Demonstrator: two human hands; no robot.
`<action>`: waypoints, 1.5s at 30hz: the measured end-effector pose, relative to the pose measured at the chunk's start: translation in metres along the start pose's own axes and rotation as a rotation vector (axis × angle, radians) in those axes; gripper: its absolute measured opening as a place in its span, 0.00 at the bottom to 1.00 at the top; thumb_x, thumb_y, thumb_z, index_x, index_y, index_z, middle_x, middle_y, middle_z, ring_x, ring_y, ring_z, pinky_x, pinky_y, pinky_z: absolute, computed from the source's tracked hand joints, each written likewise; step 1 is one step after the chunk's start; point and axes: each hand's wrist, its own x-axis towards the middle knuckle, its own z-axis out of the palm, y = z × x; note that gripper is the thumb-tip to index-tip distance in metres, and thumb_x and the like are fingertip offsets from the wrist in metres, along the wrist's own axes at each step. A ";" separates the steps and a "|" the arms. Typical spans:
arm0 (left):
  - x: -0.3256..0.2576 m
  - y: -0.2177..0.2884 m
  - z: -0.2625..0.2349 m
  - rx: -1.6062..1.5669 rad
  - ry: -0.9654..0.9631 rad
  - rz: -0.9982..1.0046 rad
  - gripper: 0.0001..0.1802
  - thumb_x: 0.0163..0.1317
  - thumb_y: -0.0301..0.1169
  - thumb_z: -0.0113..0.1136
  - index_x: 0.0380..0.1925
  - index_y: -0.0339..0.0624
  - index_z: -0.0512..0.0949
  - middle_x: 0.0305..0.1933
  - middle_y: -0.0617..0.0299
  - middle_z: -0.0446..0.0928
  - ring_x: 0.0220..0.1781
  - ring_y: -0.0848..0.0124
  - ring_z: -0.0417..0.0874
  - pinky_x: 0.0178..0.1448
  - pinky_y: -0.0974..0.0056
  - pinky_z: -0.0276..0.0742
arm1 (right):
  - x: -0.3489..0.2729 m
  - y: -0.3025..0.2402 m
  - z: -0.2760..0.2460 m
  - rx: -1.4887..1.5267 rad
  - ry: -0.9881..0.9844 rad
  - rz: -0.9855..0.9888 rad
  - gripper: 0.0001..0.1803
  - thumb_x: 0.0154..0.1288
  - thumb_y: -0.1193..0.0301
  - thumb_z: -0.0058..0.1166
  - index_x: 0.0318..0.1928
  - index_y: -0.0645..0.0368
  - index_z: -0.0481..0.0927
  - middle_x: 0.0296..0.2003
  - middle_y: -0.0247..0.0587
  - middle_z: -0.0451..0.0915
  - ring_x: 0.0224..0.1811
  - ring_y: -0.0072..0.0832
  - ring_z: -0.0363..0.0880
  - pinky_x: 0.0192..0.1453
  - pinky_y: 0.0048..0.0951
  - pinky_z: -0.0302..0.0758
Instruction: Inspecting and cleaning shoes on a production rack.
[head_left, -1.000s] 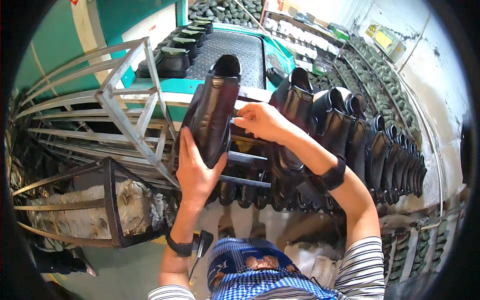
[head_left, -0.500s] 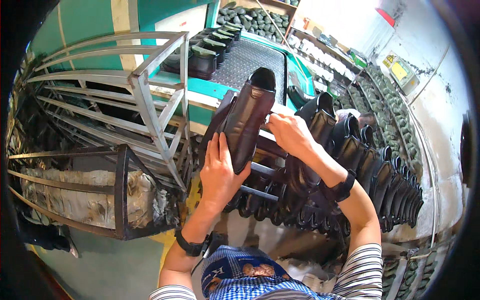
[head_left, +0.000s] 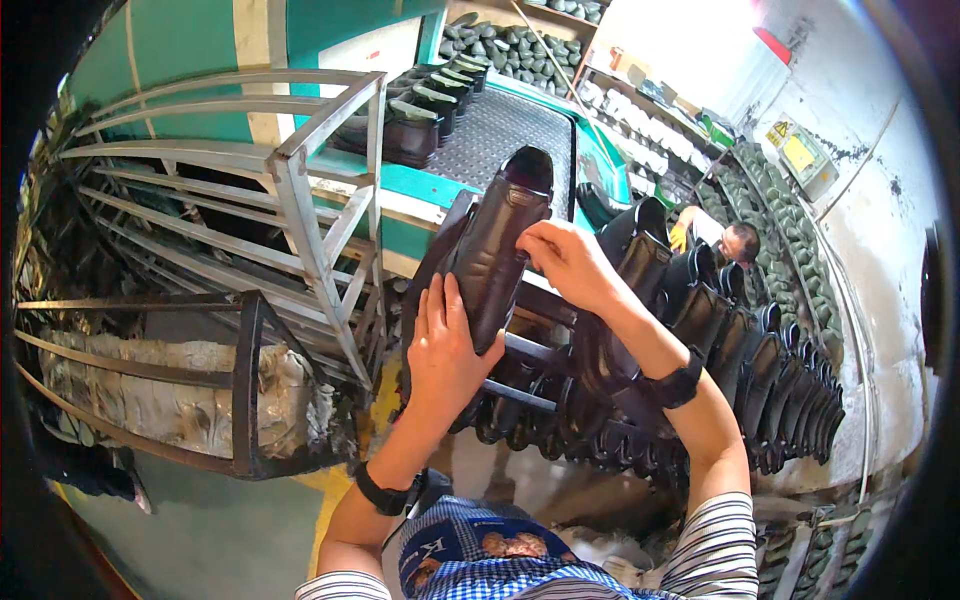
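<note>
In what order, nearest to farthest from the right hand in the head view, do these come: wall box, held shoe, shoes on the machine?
1. Held shoe: just left of the right hand, at its fingertips.
2. Shoes on the machine: upper left, beyond the held shoe.
3. Wall box: far off, upper right.

The left hand holds a dark shoe; the right hand touches its side, near a row of shoes.

Left hand: fingers straight, thumb opposed. Right hand: higher, fingers curled, elbow bent, forearm angled inward.
</note>
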 end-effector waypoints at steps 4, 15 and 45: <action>0.000 0.001 -0.002 0.014 0.003 -0.006 0.46 0.45 0.41 0.67 0.60 0.28 0.57 0.59 0.38 0.62 0.57 0.48 0.71 0.49 0.56 0.77 | 0.003 0.001 0.010 0.096 -0.096 0.121 0.12 0.63 0.66 0.50 0.34 0.65 0.77 0.18 0.41 0.73 0.21 0.23 0.70 0.26 0.29 0.66; -0.001 0.003 -0.001 -0.041 -0.010 -0.048 0.45 0.44 0.40 0.66 0.58 0.27 0.59 0.59 0.37 0.62 0.59 0.43 0.68 0.52 0.54 0.75 | 0.000 -0.011 0.024 -0.177 0.017 -0.121 0.13 0.58 0.69 0.49 0.21 0.65 0.69 0.19 0.58 0.72 0.24 0.53 0.74 0.27 0.44 0.70; -0.005 0.019 0.018 0.074 0.042 -0.053 0.44 0.49 0.49 0.63 0.60 0.33 0.60 0.60 0.46 0.65 0.56 0.50 0.72 0.52 0.52 0.73 | -0.197 0.002 0.009 -0.550 0.142 -0.044 0.44 0.30 0.72 0.69 0.57 0.54 0.70 0.63 0.57 0.59 0.66 0.58 0.53 0.67 0.44 0.60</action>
